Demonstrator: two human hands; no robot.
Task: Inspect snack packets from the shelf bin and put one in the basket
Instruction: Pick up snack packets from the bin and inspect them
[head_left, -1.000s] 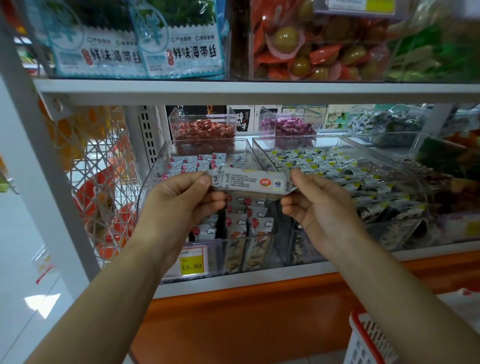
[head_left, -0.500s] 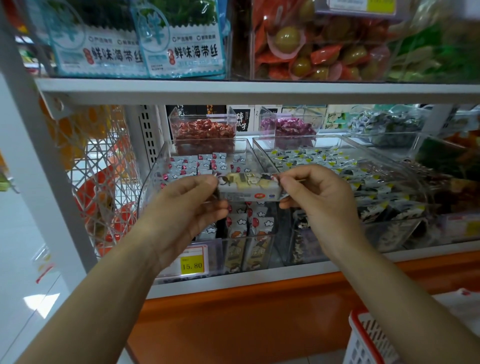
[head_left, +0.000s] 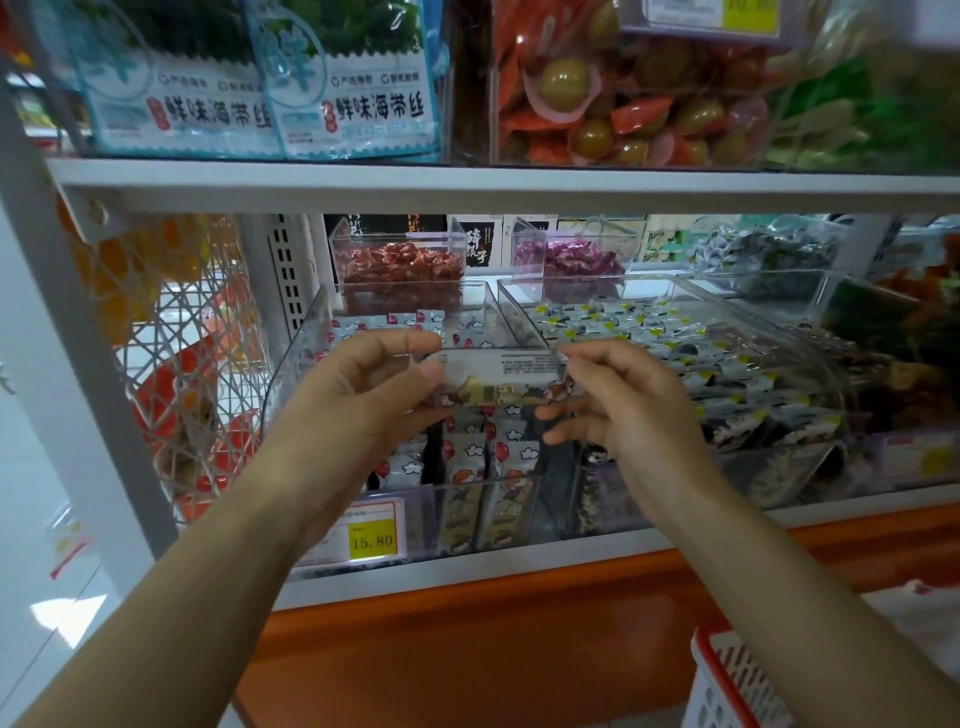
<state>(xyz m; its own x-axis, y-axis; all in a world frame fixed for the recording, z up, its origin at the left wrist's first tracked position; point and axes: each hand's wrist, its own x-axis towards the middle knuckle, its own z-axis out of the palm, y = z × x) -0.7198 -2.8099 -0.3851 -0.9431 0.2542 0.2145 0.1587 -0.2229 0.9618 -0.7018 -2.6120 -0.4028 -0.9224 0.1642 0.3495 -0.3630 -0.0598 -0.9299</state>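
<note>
We pinch one packet (head_left: 501, 376) at both ends: left hand (head_left: 363, 395), right hand (head_left: 631, 402). Bin (head_left: 306, 353) behind; basket (head_left: 727, 680) below right hand.

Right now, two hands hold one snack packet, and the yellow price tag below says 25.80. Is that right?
No. The head view shows the yellow price tag reads 15.80, not 25.80. The left hand and right hand do hold one snack packet.

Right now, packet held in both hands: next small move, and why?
Probably let go with the left hand and lower the packet in the right hand toward the basket. Both hands pinch its ends, print facing the camera; the basket sits low on the right.
</note>
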